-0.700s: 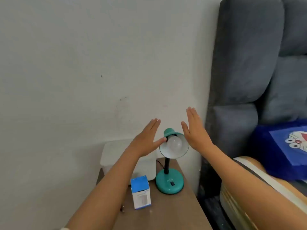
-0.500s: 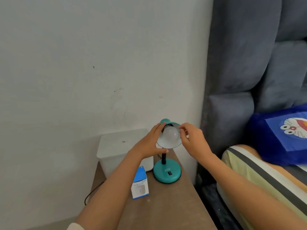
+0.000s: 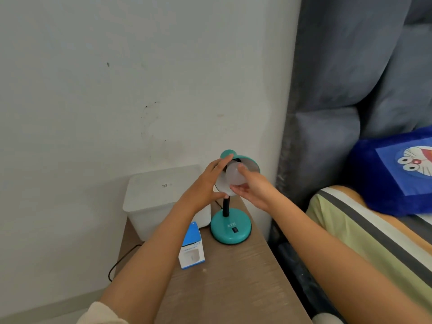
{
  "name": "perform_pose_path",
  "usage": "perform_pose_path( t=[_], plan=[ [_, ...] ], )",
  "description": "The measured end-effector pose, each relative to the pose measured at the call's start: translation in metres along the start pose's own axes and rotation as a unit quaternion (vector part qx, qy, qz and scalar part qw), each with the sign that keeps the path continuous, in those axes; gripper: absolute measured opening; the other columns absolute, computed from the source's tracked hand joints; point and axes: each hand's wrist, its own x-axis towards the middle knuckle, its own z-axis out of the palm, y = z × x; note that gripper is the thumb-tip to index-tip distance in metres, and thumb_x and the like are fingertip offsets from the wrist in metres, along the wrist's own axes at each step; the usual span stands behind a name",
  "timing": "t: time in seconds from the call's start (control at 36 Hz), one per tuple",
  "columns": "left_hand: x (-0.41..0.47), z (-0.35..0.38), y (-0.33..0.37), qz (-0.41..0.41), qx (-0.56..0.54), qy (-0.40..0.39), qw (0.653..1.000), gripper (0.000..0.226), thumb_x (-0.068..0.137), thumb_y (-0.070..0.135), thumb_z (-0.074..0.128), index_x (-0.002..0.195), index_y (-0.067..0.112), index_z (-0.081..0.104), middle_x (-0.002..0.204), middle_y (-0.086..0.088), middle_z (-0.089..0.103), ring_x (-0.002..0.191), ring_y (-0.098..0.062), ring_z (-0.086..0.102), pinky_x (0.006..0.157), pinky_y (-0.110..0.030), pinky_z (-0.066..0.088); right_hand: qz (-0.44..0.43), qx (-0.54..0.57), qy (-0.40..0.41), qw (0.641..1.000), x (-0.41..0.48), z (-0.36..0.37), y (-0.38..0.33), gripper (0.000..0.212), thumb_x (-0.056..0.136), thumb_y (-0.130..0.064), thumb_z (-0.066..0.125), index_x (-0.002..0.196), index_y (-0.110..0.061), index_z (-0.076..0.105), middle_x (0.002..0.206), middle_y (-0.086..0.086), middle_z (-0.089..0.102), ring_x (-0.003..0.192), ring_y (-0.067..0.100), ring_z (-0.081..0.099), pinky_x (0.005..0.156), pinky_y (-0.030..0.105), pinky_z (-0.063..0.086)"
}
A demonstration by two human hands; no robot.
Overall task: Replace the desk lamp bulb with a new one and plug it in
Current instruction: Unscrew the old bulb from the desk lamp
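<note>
A teal desk lamp [image 3: 231, 230] stands on a wooden bedside table [image 3: 233, 281], its shade tilted toward me. A white bulb [image 3: 235, 181] sits in the shade. My left hand [image 3: 205, 185] grips the left rim of the shade, thumb under it and fingers over the top. My right hand [image 3: 253, 187] wraps its fingers and thumb around the bulb. A small blue and white bulb box [image 3: 192, 246] stands upright on the table, left of the lamp base.
A white plastic bin [image 3: 159, 197] stands against the wall behind the box. A black cord [image 3: 121, 260] hangs off the table's left side. A grey padded headboard [image 3: 350, 90], a blue cartoon pillow [image 3: 397, 169] and a striped cushion [image 3: 364, 232] lie on the right.
Both hands went from open beside the lamp to closing on it: the left onto the shade, the right around the bulb. The view has tilted downward.
</note>
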Motion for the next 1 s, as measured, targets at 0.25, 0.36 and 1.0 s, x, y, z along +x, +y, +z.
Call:
perform_pose_path(
  t=[0.25,0.36,1.0],
  plan=[
    [-0.002,-0.003,-0.001,0.0,-0.014,-0.009,1.0,0.105,0.073,0.008,0.077,0.14,0.054,0.009,0.141,0.003,0.035,0.122,-0.007,0.038,0.103,-0.027,0.038,-0.096,-0.112,0.026,0.989,0.006,0.005,0.007,0.043,0.095,-0.024,0.049,0.135,-0.013,0.038,0.137,0.01,0.041,0.124,0.029,0.046,0.09,0.038,0.054],
    [-0.002,-0.003,-0.001,-0.002,-0.011,-0.011,1.0,0.105,0.074,0.008,0.077,0.14,0.052,0.009,0.142,0.002,0.034,0.124,-0.009,0.038,0.104,-0.029,0.039,-0.134,-0.138,0.047,0.98,0.007,0.009,0.011,0.044,0.093,-0.026,0.051,0.133,-0.017,0.034,0.131,0.01,0.043,0.118,0.031,0.05,0.088,0.037,0.054],
    [-0.003,0.0,0.002,-0.012,-0.003,-0.004,1.0,0.105,0.075,0.004,0.075,0.143,0.049,0.009,0.143,0.002,0.033,0.123,-0.009,0.038,0.099,-0.021,0.034,-0.215,-0.188,0.073,0.955,0.01,0.011,0.017,0.048,0.091,-0.03,0.055,0.134,-0.016,0.039,0.128,0.004,0.046,0.12,0.024,0.048,0.091,0.04,0.053]
  ],
)
